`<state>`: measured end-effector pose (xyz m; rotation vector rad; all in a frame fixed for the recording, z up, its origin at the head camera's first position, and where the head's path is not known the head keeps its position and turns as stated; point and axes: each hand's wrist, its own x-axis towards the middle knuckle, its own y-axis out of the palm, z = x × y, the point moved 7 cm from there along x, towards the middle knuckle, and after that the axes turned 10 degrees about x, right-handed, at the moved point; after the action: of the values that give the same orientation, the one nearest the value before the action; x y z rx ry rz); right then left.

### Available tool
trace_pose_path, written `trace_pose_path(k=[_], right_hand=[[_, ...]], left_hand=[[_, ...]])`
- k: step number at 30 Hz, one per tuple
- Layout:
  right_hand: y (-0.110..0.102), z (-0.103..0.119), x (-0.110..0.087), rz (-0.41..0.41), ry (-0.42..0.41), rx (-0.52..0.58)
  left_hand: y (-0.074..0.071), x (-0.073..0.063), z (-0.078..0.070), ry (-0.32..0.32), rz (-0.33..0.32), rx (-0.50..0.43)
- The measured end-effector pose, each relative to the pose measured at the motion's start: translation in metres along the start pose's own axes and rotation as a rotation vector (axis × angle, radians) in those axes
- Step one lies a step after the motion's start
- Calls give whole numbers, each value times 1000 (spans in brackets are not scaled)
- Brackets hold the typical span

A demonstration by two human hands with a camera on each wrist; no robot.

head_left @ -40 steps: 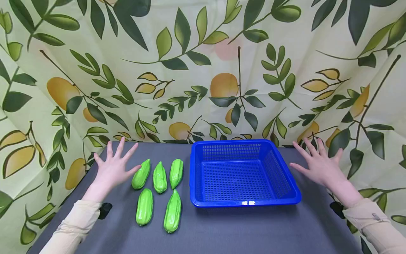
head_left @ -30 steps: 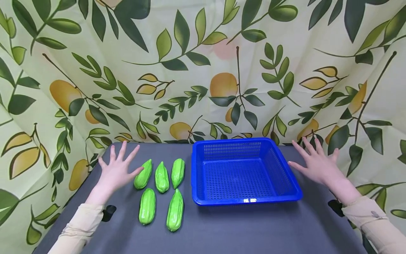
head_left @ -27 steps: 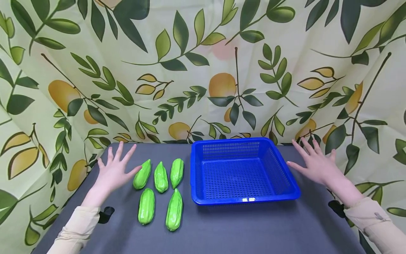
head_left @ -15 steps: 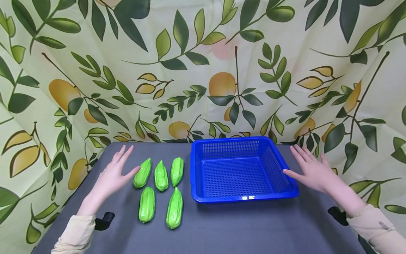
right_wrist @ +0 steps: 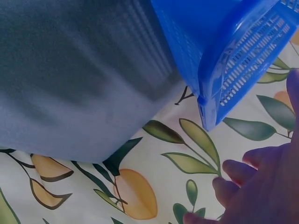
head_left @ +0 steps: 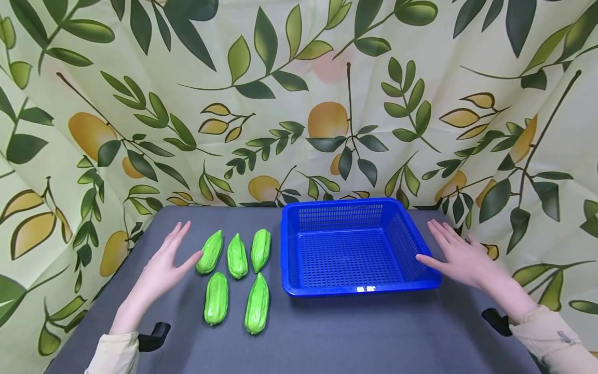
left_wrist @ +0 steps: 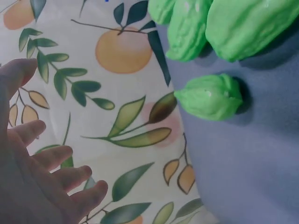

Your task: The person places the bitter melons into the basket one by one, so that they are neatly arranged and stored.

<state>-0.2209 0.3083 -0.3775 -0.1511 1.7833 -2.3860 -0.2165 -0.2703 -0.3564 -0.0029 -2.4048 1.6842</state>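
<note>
Several glossy, ridged green bitter melons lie in two rows on the grey table, among them the front-right bitter melon (head_left: 257, 304) and the back-left bitter melon (head_left: 209, 253). To their left hovers my left hand (head_left: 161, 267), holding nothing, its thumb pointing toward the back-left one. A blue perforated plastic basket (head_left: 362, 291) stands right of the melons with nothing in it. My right hand (head_left: 460, 262) is held in the air beside the basket's right side, fingers extended, its thumb overlapping the rim in the head view. Both wrist views show the palms holding nothing.
Behind and at both sides hangs a pale cloth (head_left: 280, 47) printed with leaves and orange fruit. The grey table (head_left: 345, 337) extends in front of the basket. A black wrist mount (head_left: 154, 337) sits under the left wrist, another black mount (head_left: 496, 322) under the right.
Both hands have turned from spread fingers, backs up, to fingers drawn closer together with thumbs inward. The left hand has sunk slightly lower in view. Melons and basket stay put.
</note>
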Motion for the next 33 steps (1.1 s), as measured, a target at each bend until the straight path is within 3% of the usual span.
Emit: trace_pose_path(k=[9, 17, 27, 33], right_hand=[[11, -2, -9, 68, -13, 91], [24, 0, -14, 143, -1, 108], [26, 1, -19, 121, -26, 90], [30, 1, -20, 122, -17, 87]], left_hand=[[5, -12, 10, 6, -55, -82], [10, -19, 16, -9, -81, -81], [14, -21, 16, -30, -77, -97], [19, -30, 15, -63, -65, -133]])
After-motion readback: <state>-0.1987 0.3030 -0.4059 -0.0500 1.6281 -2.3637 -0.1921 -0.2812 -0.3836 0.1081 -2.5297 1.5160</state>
